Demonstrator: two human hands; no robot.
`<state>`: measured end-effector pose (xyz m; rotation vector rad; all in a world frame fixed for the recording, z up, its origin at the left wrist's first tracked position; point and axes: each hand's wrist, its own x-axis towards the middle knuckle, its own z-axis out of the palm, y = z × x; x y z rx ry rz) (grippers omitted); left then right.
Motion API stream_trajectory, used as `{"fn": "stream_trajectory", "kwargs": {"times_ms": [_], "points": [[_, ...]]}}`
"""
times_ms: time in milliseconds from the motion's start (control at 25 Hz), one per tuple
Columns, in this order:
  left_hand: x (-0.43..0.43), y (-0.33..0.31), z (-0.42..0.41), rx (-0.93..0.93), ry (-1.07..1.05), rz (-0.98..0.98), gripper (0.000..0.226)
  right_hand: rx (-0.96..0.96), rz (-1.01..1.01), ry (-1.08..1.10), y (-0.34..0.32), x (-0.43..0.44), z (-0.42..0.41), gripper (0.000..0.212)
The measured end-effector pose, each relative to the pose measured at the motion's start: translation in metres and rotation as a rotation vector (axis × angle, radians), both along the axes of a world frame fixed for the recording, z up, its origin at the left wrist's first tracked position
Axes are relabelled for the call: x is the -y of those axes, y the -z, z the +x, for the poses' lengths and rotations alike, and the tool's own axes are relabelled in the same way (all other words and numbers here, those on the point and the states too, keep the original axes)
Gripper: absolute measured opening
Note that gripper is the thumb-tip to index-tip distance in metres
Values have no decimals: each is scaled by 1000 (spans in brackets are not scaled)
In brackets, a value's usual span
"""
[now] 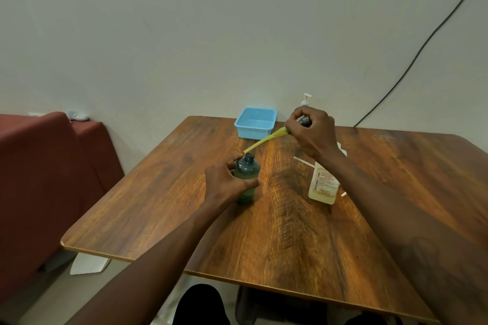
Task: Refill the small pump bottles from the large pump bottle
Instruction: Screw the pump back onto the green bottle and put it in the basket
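A small dark green bottle (247,172) stands upright on the wooden table (285,232) with its neck uncovered. My left hand (227,182) grips it around the body. My right hand (310,130) holds the bottle's dark pump head above the table, its yellow dip tube (264,140) slanting down-left with the tip just above the open neck. The large bottle (323,183), pale with a printed label, stands to the right, partly hidden behind my right forearm. A second small bottle's white pump (306,99) shows behind my right hand.
A light blue perforated basket (255,123) sits at the table's far edge by the wall. A white pump tube (303,161) lies on the table near the large bottle. A red seat (47,174) stands left of the table. A black cable (422,45) runs down the wall.
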<state>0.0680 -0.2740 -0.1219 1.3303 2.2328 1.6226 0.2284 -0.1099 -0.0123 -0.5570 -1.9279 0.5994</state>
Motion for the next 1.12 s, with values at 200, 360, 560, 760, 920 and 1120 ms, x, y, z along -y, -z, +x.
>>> {"fn": "stream_trajectory", "kwargs": {"times_ms": [200, 360, 560, 760, 920, 1120], "points": [[3, -3, -1, 4, 16, -1, 86, 4, 35, -13, -4, 2, 3, 21], [5, -4, -2, -7, 19, 5, 87, 74, 71, -17, -8, 1, 4, 21], [2, -11, 6, -64, 34, 9, 84, 385, 81, -340, -10, 4, -2, 19], [-1, -23, 19, -106, 64, 55, 82, 456, -4, -486, -4, 6, -12, 29], [-4, -33, 23, -125, 85, 66, 79, 467, -167, -547, 0, -3, -12, 32], [-11, -41, 28, -132, 32, 71, 75, 375, -130, -311, 0, 6, -16, 39]]}}
